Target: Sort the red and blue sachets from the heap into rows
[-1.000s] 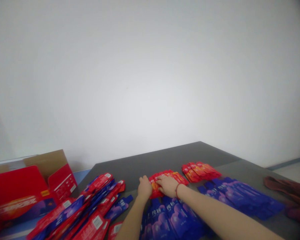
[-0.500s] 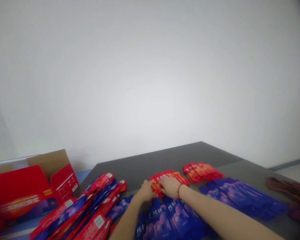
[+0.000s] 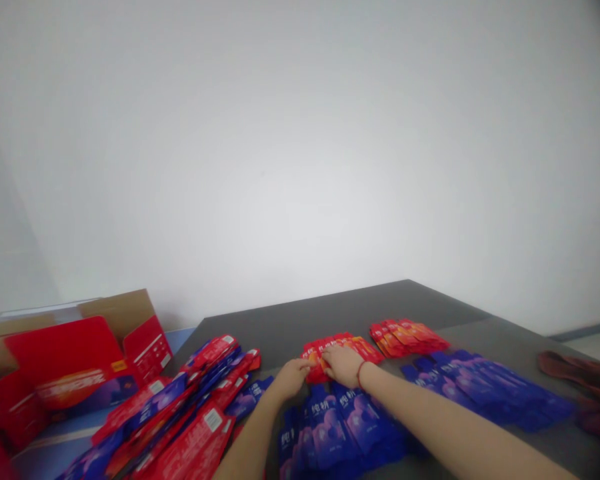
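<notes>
My left hand [image 3: 291,380] is at the left edge of a fanned row of red-and-orange packets [image 3: 353,343], its fingers stretched toward them. On the same row lies my right hand [image 3: 343,365], fingers spread over the packets' near part and a red bracelet on the wrist. I see no packet lifted by either hand. Below both hands, between my forearms, is a fanned pile of blue packets [image 3: 330,423] with white lettering; the right forearm covers part of it.
A second red row [image 3: 407,338] and more blue packets [image 3: 485,387] lie right. At left are a mixed red-and-blue pile [image 3: 180,400] and an open red carton [image 3: 70,353]. A brown item [image 3: 575,373] sits at the dark table's [image 3: 325,311] right.
My left hand has drawn slightly off the red packets, and its fingers are straighter. The right hand stays on the row. The whole view has shifted a little, bringing more of the carton into sight.
</notes>
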### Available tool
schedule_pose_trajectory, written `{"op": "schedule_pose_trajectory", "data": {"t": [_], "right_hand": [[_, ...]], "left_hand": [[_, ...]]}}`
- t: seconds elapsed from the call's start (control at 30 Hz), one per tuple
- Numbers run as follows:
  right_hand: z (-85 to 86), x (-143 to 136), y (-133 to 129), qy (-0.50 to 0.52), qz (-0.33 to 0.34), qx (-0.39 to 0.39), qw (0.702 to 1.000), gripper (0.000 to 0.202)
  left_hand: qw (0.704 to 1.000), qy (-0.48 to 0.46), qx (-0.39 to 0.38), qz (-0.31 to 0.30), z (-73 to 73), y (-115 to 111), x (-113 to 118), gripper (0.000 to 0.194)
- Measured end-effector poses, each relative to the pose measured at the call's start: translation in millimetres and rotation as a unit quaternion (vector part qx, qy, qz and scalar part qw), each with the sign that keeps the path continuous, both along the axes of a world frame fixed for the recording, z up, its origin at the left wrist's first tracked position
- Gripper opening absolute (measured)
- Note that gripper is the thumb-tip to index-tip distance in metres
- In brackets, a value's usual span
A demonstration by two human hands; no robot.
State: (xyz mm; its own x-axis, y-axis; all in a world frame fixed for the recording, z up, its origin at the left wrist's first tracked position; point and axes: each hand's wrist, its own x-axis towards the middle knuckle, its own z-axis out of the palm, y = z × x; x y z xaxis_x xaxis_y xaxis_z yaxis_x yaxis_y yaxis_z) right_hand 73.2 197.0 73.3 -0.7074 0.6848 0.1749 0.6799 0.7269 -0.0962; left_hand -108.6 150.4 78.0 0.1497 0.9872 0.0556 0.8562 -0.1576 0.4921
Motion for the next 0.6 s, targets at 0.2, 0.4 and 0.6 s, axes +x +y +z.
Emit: {"op": "schedule_pose_trajectory", "data": {"t": [0.2,0.4,0.6], "right_hand": [[5.0,5.6,-1.6,0.032,0.013,0.001,0.999,0.040],[9.5,-1.9,-21.5,0.077,0.029,-0.001,0.997,0.042],[17.7,-16.2,-55.7,0.103,0.066,0.000,0.992,0.042]], "left_hand": [[0.976,0.158,-0.004,0.150,38.4,-63.9,-66.1,0.022],[0.912,0.294,-0.047,0.280,40.2,-131.0,-106.5,0.027],[0.901,0.326,-0.050,0.281,29.6,-143.0,-87.9,0.026]]}}
